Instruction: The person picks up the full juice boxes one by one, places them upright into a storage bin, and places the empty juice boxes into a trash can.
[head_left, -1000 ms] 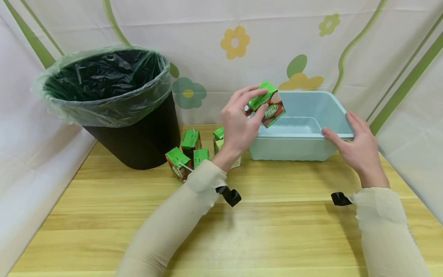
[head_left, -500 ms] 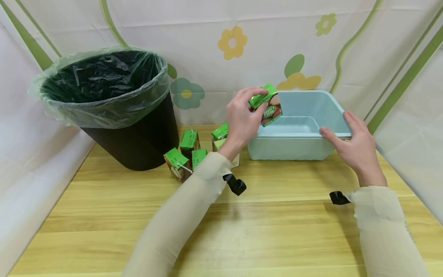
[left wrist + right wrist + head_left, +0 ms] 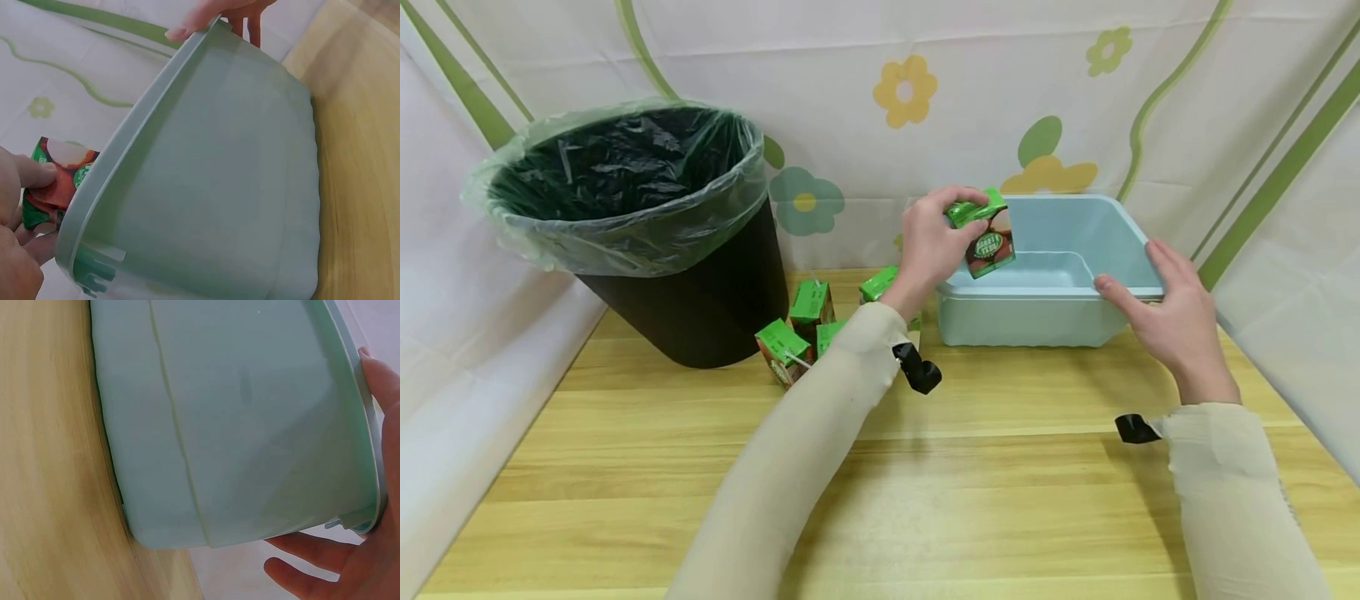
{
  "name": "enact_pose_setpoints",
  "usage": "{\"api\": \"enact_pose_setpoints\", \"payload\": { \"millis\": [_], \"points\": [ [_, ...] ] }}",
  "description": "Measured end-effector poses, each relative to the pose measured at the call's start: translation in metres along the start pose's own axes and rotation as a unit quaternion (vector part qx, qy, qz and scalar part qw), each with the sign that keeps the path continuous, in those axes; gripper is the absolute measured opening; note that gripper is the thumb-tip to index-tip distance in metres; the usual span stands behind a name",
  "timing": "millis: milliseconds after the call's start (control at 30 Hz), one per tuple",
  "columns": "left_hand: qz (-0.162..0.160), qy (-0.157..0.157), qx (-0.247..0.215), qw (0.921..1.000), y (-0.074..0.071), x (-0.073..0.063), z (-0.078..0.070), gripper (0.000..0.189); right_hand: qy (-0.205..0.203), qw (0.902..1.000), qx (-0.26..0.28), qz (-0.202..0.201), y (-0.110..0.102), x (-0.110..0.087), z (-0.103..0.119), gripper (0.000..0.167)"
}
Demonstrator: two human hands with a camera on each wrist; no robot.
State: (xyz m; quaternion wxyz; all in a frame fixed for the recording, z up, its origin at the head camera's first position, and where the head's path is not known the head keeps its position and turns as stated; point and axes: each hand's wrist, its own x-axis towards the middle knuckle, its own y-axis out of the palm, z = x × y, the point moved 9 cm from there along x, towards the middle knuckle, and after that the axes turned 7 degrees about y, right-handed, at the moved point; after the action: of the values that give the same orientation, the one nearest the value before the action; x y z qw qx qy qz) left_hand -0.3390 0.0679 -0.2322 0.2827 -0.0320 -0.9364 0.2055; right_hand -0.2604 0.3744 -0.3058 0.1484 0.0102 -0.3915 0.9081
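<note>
Between thumb and fingers, my left hand (image 3: 928,243) pinches a small juice box (image 3: 992,243) with a green top and a red-brown fruit print. The box is tilted over the left end of a pale blue plastic bin (image 3: 1022,321). In the left wrist view, part of the juice box (image 3: 57,181) is hidden behind the bin's rim. My right hand (image 3: 1183,321) grips the bin's right rim. In the right wrist view its thumb (image 3: 378,378) lies at the rim, while other fingers reach round the outer wall. The bin's visible inside holds nothing.
Several more green-topped juice boxes (image 3: 811,304) stand left of the bin, partly behind my left forearm; one has a white straw. A black trash can (image 3: 700,312) with a translucent liner stands at the back left. A flower-print curtain (image 3: 850,92) closes off the wooden table's (image 3: 970,500) back.
My left hand has shifted slightly right and down with the juice box, which now stands more upright over the bin's left end. The right hand and bin stay in place.
</note>
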Motion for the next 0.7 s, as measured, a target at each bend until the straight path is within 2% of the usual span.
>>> {"api": "enact_pose_setpoints", "payload": {
  "millis": [167, 333, 567, 700],
  "points": [
    [0.051, -0.027, -0.018, 0.9982, 0.013, 0.005, 0.008, 0.022, 0.0, 1.0, 0.0, 0.0, 0.0, 0.0, 0.001, 0.094],
    [0.105, -0.04, 0.004, 0.9937, 0.026, 0.006, 0.012, 0.021, 0.003, 1.0, -0.002, 0.002, 0.001, 0.0, 0.001, 0.094],
    [0.138, -0.046, 0.025, 0.9891, 0.037, 0.008, 0.011, 0.017, 0.005, 1.0, 0.001, 0.005, 0.001, 0.0, 0.001, 0.094],
    [0.161, -0.06, 0.041, 0.9843, 0.043, 0.007, 0.012, 0.015, 0.004, 1.0, 0.003, 0.002, 0.0, 0.0, 0.0, 0.094]
  ]
}}
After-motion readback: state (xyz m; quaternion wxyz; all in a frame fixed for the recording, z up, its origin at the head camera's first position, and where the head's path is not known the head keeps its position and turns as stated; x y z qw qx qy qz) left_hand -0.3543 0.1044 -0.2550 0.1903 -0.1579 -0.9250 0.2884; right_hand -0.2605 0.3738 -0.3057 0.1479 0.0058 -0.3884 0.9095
